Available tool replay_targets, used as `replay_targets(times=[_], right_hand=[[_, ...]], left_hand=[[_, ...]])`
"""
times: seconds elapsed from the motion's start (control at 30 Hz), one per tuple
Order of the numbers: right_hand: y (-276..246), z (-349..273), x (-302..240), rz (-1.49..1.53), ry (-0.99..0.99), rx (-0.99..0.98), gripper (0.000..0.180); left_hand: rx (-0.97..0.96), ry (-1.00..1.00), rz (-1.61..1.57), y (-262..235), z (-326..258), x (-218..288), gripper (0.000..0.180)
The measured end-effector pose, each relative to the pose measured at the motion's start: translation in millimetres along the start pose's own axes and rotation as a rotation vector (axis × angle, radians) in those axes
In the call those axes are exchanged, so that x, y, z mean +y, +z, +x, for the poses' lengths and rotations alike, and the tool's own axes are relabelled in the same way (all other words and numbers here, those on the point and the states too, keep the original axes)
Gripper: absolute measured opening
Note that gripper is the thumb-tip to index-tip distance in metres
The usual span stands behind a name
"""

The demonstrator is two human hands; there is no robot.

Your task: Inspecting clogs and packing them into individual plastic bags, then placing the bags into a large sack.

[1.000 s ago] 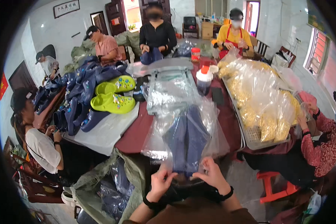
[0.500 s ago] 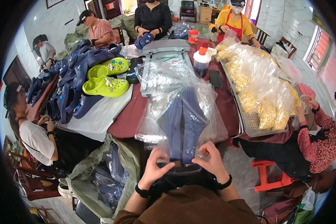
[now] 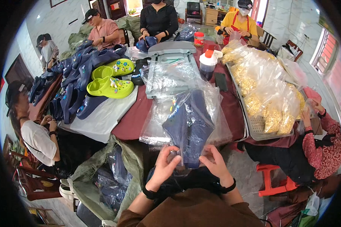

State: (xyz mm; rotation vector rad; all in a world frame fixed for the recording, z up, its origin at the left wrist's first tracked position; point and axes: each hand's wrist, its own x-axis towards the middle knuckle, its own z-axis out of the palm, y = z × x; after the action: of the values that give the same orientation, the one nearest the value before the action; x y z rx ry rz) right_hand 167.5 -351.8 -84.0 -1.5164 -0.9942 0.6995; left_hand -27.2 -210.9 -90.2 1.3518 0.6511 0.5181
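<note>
1. A pair of dark blue clogs lies pressed together inside a clear plastic bag, a long seam running between them.
2. Their shape is broad at the middle and narrower toward both ends; fine ribbing crosses the surface, and small bright charms show at the upper left side.
3. The bag is loose, wrinkled and glossy, spreading well past the clogs on both sides.
4. Bag and clogs are at the near edge of the maroon-covered worktop, their lower end jutting past it toward the person.
5. The left hand has its fingers drawn narrow on the bag's lower left side.
6. The right hand holds the lower right side likewise, thumb and fingers close together.
</note>
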Motion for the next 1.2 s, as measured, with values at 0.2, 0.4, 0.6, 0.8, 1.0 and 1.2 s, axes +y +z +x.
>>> replay_targets(times=[0.2,0.4,0.6,0.8,1.0,1.2], right_hand=[[11.8,3.9,-14.2,0.348,0.082,-0.120,0.037],[14.3,13.1,-24.4,0.016,-0.253,-0.348,0.044],[12.1,47.5,-28.2,-0.258,-0.483,0.165,0.008],[11.3,72.7,6.4,-0.354,-0.617,0.439,0.011],[-13.2,92.2,54.0,-0.777,-0.438,0.184,0.040],[-2.6,94.2,62.6,-0.782,-0.490,0.222,0.043]], left_hand=[[0.054,0.400,0.804,30.5,-15.1,34.1,0.115],[0.263,0.336,0.777,21.1,-9.4,32.1,0.112],[0.311,0.395,0.634,-4.9,-11.0,24.1,0.094],[0.415,0.367,0.284,-23.1,-6.2,6.1,0.082],[0.467,0.142,0.076,-95.0,-43.4,60.1,0.072],[0.727,0.123,0.374,-164.6,-126.3,117.2,0.070]])
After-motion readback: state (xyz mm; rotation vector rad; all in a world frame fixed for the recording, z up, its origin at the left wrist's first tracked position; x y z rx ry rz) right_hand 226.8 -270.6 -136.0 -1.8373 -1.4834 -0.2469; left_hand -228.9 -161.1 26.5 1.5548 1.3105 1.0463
